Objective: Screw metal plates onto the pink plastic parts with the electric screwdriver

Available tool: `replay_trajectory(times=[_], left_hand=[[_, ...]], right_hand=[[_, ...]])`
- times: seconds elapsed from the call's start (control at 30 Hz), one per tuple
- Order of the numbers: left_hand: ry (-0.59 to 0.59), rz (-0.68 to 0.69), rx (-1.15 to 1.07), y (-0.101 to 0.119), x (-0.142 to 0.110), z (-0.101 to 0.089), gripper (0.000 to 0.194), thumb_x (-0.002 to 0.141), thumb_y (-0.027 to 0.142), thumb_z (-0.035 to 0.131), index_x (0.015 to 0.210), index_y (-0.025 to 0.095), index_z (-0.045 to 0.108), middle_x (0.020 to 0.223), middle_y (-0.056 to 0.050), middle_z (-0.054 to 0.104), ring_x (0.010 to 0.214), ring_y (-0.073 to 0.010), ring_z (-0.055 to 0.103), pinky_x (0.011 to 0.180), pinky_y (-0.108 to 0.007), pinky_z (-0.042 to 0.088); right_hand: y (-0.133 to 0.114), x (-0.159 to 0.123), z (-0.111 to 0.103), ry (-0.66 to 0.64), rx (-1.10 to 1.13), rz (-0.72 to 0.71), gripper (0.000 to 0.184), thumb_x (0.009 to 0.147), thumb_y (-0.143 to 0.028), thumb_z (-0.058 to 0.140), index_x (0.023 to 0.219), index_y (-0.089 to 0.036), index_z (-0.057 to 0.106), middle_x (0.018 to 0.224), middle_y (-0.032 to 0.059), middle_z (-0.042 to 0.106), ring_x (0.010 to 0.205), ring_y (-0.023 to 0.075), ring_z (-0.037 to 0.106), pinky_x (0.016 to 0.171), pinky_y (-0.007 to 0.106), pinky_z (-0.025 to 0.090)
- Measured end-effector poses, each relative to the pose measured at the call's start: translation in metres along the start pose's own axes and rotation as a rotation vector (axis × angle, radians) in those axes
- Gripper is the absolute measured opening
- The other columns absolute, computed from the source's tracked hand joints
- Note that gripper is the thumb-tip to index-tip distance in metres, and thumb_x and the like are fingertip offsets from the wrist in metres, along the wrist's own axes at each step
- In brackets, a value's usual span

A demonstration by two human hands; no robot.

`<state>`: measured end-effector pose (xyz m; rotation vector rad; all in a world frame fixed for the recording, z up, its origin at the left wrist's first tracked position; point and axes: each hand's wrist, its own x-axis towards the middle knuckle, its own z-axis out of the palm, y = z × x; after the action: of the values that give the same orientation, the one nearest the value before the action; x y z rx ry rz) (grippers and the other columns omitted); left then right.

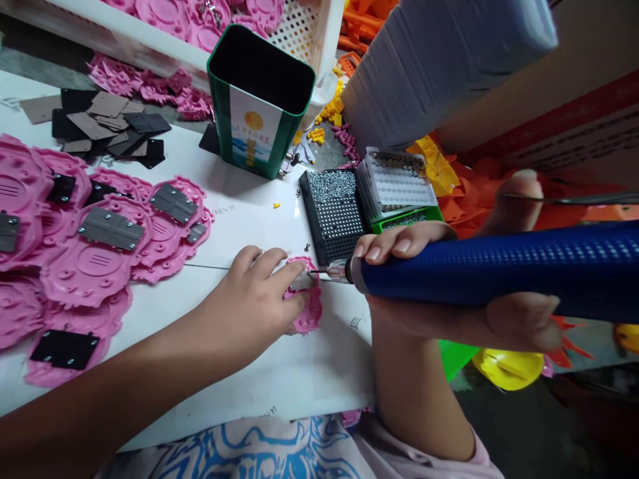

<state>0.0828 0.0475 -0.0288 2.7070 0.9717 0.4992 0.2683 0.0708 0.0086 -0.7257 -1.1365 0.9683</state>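
Note:
My right hand is wrapped round a blue electric screwdriver, which lies nearly level and points left. Its bit meets a small pink plastic part on the white work surface, at a grey plate that lies on the part. With bent fingers my left hand grips the pink part from its left side and partly covers it. Just behind the part stands a black screw tray, its far end heaped with small screws.
Pink parts with grey or black plates are piled on the left. Loose plates lie behind them. A green container stands near a white basket of pink parts. Clear boxes and orange pieces are at right.

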Motion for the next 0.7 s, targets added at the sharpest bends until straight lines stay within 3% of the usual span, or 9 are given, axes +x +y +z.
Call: replay_trajectory(times=[0.13, 0.23, 0.3, 0.4, 0.5, 0.6, 0.7], left_hand=[[0.008, 0.003, 0.003, -0.0006, 0.0004, 0.0015, 0.018, 0.076, 0.036, 0.081, 0.084, 0.022, 0.074, 0.12, -0.01, 0.067, 0.108, -0.0333, 0.054, 0.084, -0.046, 0.04], [0.021, 0.002, -0.002, -0.0006, -0.0002, 0.0035, 0.019, 0.077, 0.04, 0.081, 0.081, 0.023, 0.075, 0.12, -0.009, 0.068, 0.108, -0.0328, 0.054, 0.084, -0.046, 0.04], [0.025, -0.004, -0.012, -0.0002, -0.0006, 0.0046, 0.017, 0.078, 0.04, 0.08, 0.078, 0.024, 0.075, 0.119, -0.009, 0.068, 0.108, -0.0324, 0.055, 0.083, -0.046, 0.04], [0.017, -0.017, -0.016, 0.0011, -0.0005, 0.0058, 0.013, 0.079, 0.036, 0.079, 0.076, 0.024, 0.075, 0.12, -0.009, 0.068, 0.108, -0.0328, 0.055, 0.083, -0.047, 0.04], [0.019, -0.029, -0.015, 0.0026, 0.0008, 0.0068, 0.009, 0.077, 0.034, 0.08, 0.076, 0.025, 0.076, 0.12, -0.007, 0.068, 0.106, -0.0333, 0.055, 0.083, -0.048, 0.04], [0.024, -0.048, -0.002, 0.0038, 0.0017, 0.0074, 0.015, 0.072, 0.038, 0.084, 0.075, 0.025, 0.076, 0.116, -0.007, 0.07, 0.104, -0.0341, 0.056, 0.083, -0.048, 0.04], [0.036, -0.051, 0.021, 0.0043, 0.0015, 0.008, 0.019, 0.069, 0.04, 0.086, 0.076, 0.025, 0.076, 0.117, -0.006, 0.07, 0.104, -0.0341, 0.056, 0.084, -0.048, 0.041]], right_hand=[[0.0032, -0.0023, -0.0026, -0.075, -0.004, -0.015, 0.022, 0.076, -0.049, 0.061, 0.091, -0.034, 0.068, 0.07, -0.0013, 0.06, 0.057, 0.0176, 0.059, 0.059, 0.04, 0.053], [0.0069, -0.0063, -0.0045, -0.126, -0.086, -0.002, 0.032, 0.073, -0.061, 0.063, 0.084, -0.031, 0.066, 0.07, -0.0007, 0.056, 0.057, 0.0187, 0.058, 0.059, 0.043, 0.053], [0.0079, -0.0087, -0.0041, -0.145, -0.095, 0.021, 0.036, 0.071, -0.063, 0.065, 0.084, -0.03, 0.065, 0.072, 0.0001, 0.056, 0.057, 0.0193, 0.057, 0.059, 0.044, 0.052], [0.0052, -0.0099, -0.0011, -0.166, -0.006, 0.002, 0.03, 0.074, -0.049, 0.068, 0.097, -0.03, 0.064, 0.077, 0.0003, 0.06, 0.062, 0.0192, 0.059, 0.062, 0.042, 0.052], [0.0001, -0.0081, 0.0012, -0.189, 0.001, 0.034, 0.038, 0.073, -0.045, 0.071, 0.107, -0.031, 0.061, 0.077, -0.0002, 0.061, 0.065, 0.0195, 0.061, 0.065, 0.04, 0.052], [-0.0008, -0.005, 0.0013, -0.23, -0.065, 0.1, 0.031, 0.072, -0.05, 0.07, 0.092, -0.027, 0.066, 0.074, 0.0007, 0.06, 0.064, 0.0195, 0.061, 0.064, 0.04, 0.052], [0.004, -0.0016, 0.0006, -0.223, -0.028, 0.008, 0.025, 0.074, -0.048, 0.068, 0.085, -0.027, 0.068, 0.071, 0.0001, 0.059, 0.06, 0.0178, 0.06, 0.059, 0.037, 0.053]])
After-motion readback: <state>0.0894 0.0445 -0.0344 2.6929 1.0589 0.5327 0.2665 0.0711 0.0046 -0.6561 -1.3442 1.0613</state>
